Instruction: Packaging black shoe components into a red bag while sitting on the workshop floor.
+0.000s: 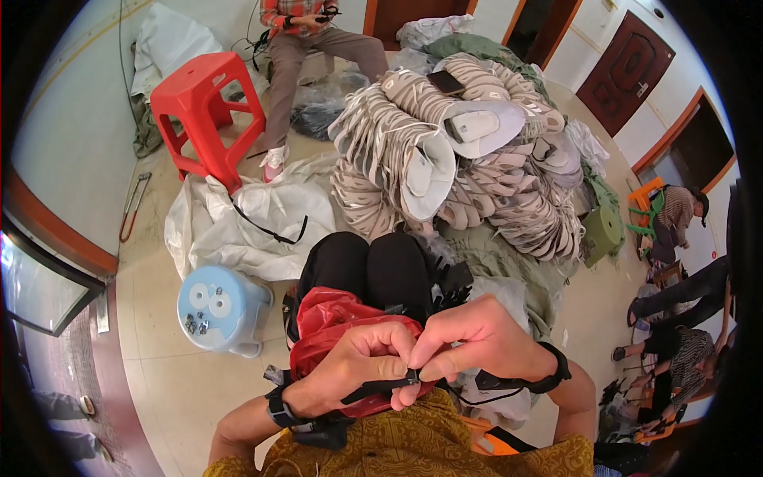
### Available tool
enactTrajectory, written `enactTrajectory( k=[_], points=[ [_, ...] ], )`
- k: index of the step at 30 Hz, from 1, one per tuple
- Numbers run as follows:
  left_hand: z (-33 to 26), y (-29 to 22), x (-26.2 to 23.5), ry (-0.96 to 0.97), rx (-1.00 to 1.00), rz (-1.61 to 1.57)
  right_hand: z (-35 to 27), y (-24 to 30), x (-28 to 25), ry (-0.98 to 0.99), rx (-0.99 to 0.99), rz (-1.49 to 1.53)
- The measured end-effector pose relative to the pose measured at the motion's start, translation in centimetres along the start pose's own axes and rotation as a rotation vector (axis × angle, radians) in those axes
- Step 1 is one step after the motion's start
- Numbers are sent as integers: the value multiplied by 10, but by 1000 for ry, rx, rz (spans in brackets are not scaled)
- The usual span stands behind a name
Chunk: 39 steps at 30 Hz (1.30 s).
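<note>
Above my lap, both hands meet on a narrow black strap (377, 389) with a small dark fitting at its end. My left hand (362, 362) is closed, pinching the strap between thumb and fingers. From the other side, the fingertips of my right hand (481, 342) press together on the same strap end. The fitting's exact kind is too small and covered to make out. Under my hands a red plastic bag (322, 318) lies over my black trousers. More black strap pieces (451, 286) lie at the right side of my lap.
To the left stands a light blue stool (203, 298) with several small metal pieces (195, 324) on it. A red stool (191, 83) is farther off, beside white sacking (262, 211). Ahead rises a big heap of beige shoe uppers (389, 151). Other people sit ahead and far right.
</note>
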<state>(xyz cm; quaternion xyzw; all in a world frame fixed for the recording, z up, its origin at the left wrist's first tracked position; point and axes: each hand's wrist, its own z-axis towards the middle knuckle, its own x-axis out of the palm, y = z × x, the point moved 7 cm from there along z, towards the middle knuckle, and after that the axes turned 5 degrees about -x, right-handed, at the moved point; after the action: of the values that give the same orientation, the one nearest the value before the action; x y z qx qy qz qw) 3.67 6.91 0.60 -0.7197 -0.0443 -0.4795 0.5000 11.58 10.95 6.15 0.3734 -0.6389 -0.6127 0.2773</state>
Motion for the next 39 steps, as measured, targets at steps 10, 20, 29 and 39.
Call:
enactTrajectory(
  k=[10,20,29,39],
  points=[
    [-5,0,-4,-36,-27,-57,2,-1,-1,-9,-14,50],
    [-4,12,-8,-84,-42,-66,4,-7,4,53,74,111],
    [0,19,-5,-102,-60,-61,1,11,4,15,-232,-174],
    [-1,16,-9,-95,4,-38,10,6,4,137,-202,-80]
  ],
)
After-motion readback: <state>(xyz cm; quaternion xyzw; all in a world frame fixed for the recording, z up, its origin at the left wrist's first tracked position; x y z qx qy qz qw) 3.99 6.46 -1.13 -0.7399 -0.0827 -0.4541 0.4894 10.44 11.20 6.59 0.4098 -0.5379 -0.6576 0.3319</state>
